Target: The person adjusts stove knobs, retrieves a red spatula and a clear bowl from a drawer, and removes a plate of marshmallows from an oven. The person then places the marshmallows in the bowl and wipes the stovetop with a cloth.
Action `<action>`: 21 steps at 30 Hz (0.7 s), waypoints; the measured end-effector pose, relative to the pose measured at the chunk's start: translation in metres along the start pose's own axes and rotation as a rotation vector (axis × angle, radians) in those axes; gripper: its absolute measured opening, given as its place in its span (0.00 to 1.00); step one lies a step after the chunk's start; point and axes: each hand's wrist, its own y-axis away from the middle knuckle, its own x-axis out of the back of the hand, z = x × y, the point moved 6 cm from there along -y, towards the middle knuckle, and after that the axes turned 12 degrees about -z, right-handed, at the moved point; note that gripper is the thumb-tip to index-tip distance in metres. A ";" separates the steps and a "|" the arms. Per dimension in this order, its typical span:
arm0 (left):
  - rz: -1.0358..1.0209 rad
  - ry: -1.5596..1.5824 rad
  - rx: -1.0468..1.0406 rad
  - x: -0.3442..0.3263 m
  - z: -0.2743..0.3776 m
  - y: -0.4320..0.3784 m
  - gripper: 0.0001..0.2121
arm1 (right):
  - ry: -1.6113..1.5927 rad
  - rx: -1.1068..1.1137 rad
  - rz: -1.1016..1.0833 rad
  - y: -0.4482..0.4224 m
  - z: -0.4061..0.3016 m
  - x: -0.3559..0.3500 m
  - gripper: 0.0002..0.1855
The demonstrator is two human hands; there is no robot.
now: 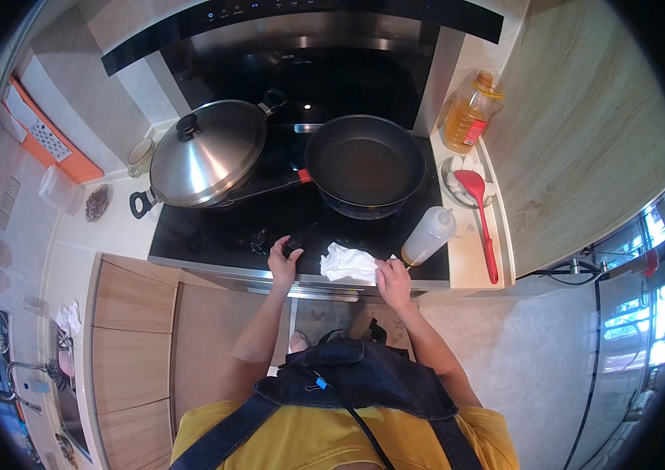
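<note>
My left hand (283,263) is at the front of a black glass gas cooktop (203,235), thumb and fingers around a dark control knob (294,242). Under the fingers of my right hand (394,281), the right end of a crumpled white cloth (347,262) is pinched against the cooktop's front. Behind the cloth, a black frying pan (367,155) sits on the right burner, with nothing seen in it and its handle pointing left. A squeeze bottle (429,235) with a little yellowish liquid at its bottom stands just right of my right hand.
A lidded steel wok (215,153) covers the left burner, close to the pan's handle. On the right ledge are a red spatula (479,205), a bowl of white eggs (458,167) and an oil bottle (473,117). The range hood (309,23) overhangs the back.
</note>
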 end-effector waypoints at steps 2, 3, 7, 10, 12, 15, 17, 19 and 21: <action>0.001 0.001 -0.002 0.000 -0.001 0.000 0.21 | -0.001 -0.003 -0.001 0.000 0.000 0.000 0.11; 0.003 0.002 -0.003 -0.001 0.000 0.000 0.21 | -0.004 0.001 0.005 0.000 0.000 0.001 0.11; 0.001 0.010 0.003 -0.001 -0.001 0.000 0.21 | -0.014 0.014 0.021 0.000 -0.001 0.002 0.11; -0.007 0.040 0.017 -0.002 0.002 0.000 0.21 | -0.018 0.008 0.012 0.001 0.001 0.001 0.11; -0.005 0.037 0.023 -0.001 0.003 0.001 0.21 | -0.013 0.008 0.014 0.001 0.001 0.001 0.11; 0.005 0.023 0.035 0.000 0.004 0.001 0.21 | -0.009 0.010 0.021 0.000 0.001 0.000 0.11; 0.000 0.025 0.036 0.000 0.006 0.001 0.21 | -0.006 0.010 0.027 0.001 0.002 0.000 0.11; -0.008 0.028 0.038 0.000 0.011 0.002 0.21 | -0.006 0.004 0.022 0.002 0.002 0.001 0.11; 0.004 0.006 0.050 0.001 0.011 0.003 0.21 | -0.003 -0.001 0.016 0.001 0.002 0.001 0.11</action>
